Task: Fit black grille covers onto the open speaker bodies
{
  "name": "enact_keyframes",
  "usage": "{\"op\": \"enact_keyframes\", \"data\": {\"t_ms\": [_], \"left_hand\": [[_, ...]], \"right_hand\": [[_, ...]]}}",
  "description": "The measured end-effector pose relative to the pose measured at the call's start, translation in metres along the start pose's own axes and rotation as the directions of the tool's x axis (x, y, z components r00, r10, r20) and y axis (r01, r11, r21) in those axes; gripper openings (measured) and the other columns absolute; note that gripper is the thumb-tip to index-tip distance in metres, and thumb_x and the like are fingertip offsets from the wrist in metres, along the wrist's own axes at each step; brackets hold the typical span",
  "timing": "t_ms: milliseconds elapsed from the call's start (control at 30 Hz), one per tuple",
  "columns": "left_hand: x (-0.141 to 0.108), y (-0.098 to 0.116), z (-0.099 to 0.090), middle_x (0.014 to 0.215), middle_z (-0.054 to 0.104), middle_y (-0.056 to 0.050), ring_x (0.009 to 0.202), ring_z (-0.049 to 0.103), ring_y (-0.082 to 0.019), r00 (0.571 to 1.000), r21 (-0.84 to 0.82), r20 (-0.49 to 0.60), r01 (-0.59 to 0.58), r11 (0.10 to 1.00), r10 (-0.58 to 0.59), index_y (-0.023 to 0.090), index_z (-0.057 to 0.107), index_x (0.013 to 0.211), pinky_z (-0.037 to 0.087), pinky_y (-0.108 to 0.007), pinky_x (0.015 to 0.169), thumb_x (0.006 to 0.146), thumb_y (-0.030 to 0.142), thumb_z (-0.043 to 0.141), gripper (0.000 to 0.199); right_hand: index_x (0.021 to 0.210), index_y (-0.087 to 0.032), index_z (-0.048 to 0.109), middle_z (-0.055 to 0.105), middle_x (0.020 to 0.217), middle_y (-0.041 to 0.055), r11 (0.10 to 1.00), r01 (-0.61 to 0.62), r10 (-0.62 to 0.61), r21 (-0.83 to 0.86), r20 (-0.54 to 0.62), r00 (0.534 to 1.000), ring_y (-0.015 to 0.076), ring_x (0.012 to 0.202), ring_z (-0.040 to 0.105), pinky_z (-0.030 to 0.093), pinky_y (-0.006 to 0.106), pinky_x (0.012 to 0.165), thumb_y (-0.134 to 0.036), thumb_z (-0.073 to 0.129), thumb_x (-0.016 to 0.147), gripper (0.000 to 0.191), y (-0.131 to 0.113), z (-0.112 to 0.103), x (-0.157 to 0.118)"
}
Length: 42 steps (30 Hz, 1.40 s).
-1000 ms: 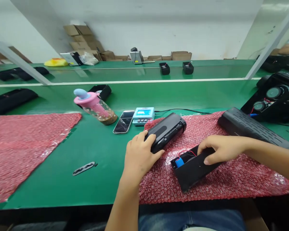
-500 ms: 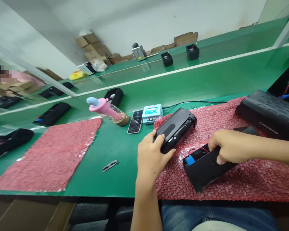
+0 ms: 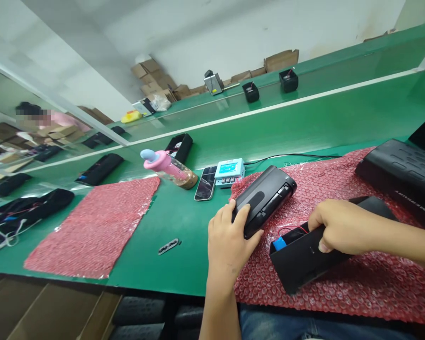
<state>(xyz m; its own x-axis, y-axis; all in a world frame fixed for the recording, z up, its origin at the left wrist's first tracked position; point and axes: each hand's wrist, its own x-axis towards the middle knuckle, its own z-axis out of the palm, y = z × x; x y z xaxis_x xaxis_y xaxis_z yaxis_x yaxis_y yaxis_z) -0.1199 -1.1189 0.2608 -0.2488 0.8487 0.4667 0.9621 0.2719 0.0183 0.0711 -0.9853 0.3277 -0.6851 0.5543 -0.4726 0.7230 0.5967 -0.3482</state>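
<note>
My left hand (image 3: pixel 230 236) grips the near end of a black rounded device (image 3: pixel 265 198) with a slotted side, lying on the right sheet of red bubble wrap (image 3: pixel 382 288). To its right, my right hand (image 3: pixel 340 226) pinches the upper edge of an open black housing (image 3: pixel 304 264). A blue part (image 3: pixel 279 243) and red wires (image 3: pixel 293 228) show inside the housing's left end. The thumb is outside its wall; the other fingertips are hidden behind it. A larger ribbed black case (image 3: pixel 403 174) lies beyond my right forearm.
On the green table (image 3: pixel 184 212) are a phone (image 3: pixel 206 183), a light-blue meter (image 3: pixel 230 171) with a cable, a pink-lidded bottle (image 3: pixel 170 170) and a small grey strip (image 3: pixel 168 246). Another bubble-wrap sheet (image 3: pixel 92 226) lies left. A person (image 3: pixel 60 120) is at the far left.
The camera view has shifted, so most things appear further right and more of the left side shows. Both hands keep their holds on the device and the housing.
</note>
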Motion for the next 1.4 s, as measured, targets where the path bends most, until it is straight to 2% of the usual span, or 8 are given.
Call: {"op": "enact_keyframes", "data": {"t_ms": [133, 233, 533, 733, 967, 1100, 1267, 1400], "left_hand": [[-0.002, -0.001, 0.003, 0.124, 0.055, -0.018, 0.11, 0.055, -0.034, 0.999, 0.006, -0.032, -0.023, 1.0, 0.023, 0.022, 0.062, 0.119, 0.048, -0.05, 0.089, 0.068, 0.033, 0.077, 0.055], [-0.001, -0.004, 0.003, 0.123, 0.055, -0.018, 0.11, 0.055, -0.034, 1.0, 0.0, -0.012, -0.019, 1.0, 0.019, 0.022, 0.063, 0.118, 0.048, -0.049, 0.09, 0.066, 0.034, 0.079, 0.056], [0.011, 0.0, -0.006, 0.121, 0.054, -0.018, 0.11, 0.054, -0.034, 0.979, 0.067, 0.2, 0.018, 0.998, -0.031, 0.018, 0.062, 0.121, 0.046, -0.047, 0.094, 0.066, 0.038, 0.076, 0.06], [0.005, 0.008, -0.005, 0.127, 0.046, -0.016, 0.114, 0.049, -0.034, 0.984, 0.157, 0.172, 0.013, 0.988, -0.041, 0.03, 0.049, 0.135, 0.044, -0.05, 0.094, 0.073, 0.035, 0.07, 0.065], [0.016, 0.004, -0.01, 0.112, 0.049, -0.009, 0.112, 0.05, -0.028, 0.959, -0.02, 0.255, 0.13, 0.991, -0.121, 0.03, 0.055, 0.129, 0.042, -0.042, 0.097, 0.063, 0.033, 0.077, 0.07], [0.016, 0.008, -0.012, 0.113, 0.046, -0.009, 0.11, 0.048, -0.029, 0.952, 0.032, 0.277, 0.127, 0.991, -0.131, 0.03, 0.052, 0.132, 0.04, -0.044, 0.097, 0.066, 0.036, 0.074, 0.07], [0.013, 0.015, -0.013, 0.114, 0.042, -0.008, 0.108, 0.044, -0.03, 0.952, 0.138, 0.278, 0.096, 0.986, -0.131, 0.04, 0.042, 0.138, 0.037, -0.046, 0.097, 0.07, 0.038, 0.069, 0.074], [0.018, 0.018, -0.016, 0.11, 0.042, -0.008, 0.107, 0.045, -0.029, 0.931, 0.124, 0.335, 0.107, 0.987, -0.143, 0.04, 0.042, 0.138, 0.038, -0.043, 0.095, 0.069, 0.039, 0.071, 0.075]], "right_hand": [[0.057, -0.021, 0.064, 0.054, 0.051, -0.0035, 0.999, 0.038, -0.038, -0.016, -0.003, 0.999, 0.0115, 0.052, 0.048, 0.022, 0.025, 0.047, -0.018, 0.065, 0.056, 0.003, -0.001, -0.003, -0.001], [0.057, -0.021, 0.064, 0.055, 0.051, -0.0033, 0.999, 0.042, -0.042, -0.027, -0.001, 0.999, 0.0108, 0.052, 0.047, 0.021, 0.025, 0.048, -0.019, 0.064, 0.056, 0.002, 0.0, -0.003, -0.001], [0.057, -0.02, 0.063, 0.06, 0.056, -0.0007, 0.992, 0.116, -0.118, -0.045, -0.041, 0.992, 0.0113, 0.053, 0.049, 0.019, 0.026, 0.049, -0.016, 0.059, 0.056, 0.005, 0.0, -0.003, -0.003], [0.063, -0.02, 0.069, 0.065, 0.063, 0.004, 0.982, 0.173, -0.179, -0.073, -0.071, 0.981, 0.0159, 0.06, 0.056, 0.02, 0.027, 0.049, -0.017, 0.058, 0.058, 0.013, 0.001, -0.001, -0.007], [0.071, -0.02, 0.073, 0.069, 0.071, 0.0074, 0.981, 0.181, -0.186, -0.075, -0.063, 0.981, 0.0212, 0.072, 0.063, 0.021, 0.027, 0.05, -0.016, 0.059, 0.061, 0.018, 0.002, -0.003, -0.013], [0.072, -0.019, 0.074, 0.07, 0.073, 0.0087, 0.979, 0.185, -0.191, -0.08, -0.075, 0.979, 0.0228, 0.074, 0.064, 0.021, 0.027, 0.05, -0.014, 0.058, 0.06, 0.021, 0.001, -0.002, -0.017], [0.073, -0.018, 0.075, 0.069, 0.072, 0.0097, 0.979, 0.188, -0.195, -0.077, -0.101, 0.975, 0.0232, 0.072, 0.064, 0.02, 0.028, 0.05, -0.014, 0.056, 0.059, 0.023, -0.001, 0.002, -0.02], [0.074, -0.018, 0.075, 0.07, 0.075, 0.0104, 0.974, 0.203, -0.213, -0.096, -0.1, 0.972, 0.0235, 0.075, 0.064, 0.02, 0.028, 0.051, -0.012, 0.054, 0.059, 0.026, -0.002, 0.004, -0.021]]}}
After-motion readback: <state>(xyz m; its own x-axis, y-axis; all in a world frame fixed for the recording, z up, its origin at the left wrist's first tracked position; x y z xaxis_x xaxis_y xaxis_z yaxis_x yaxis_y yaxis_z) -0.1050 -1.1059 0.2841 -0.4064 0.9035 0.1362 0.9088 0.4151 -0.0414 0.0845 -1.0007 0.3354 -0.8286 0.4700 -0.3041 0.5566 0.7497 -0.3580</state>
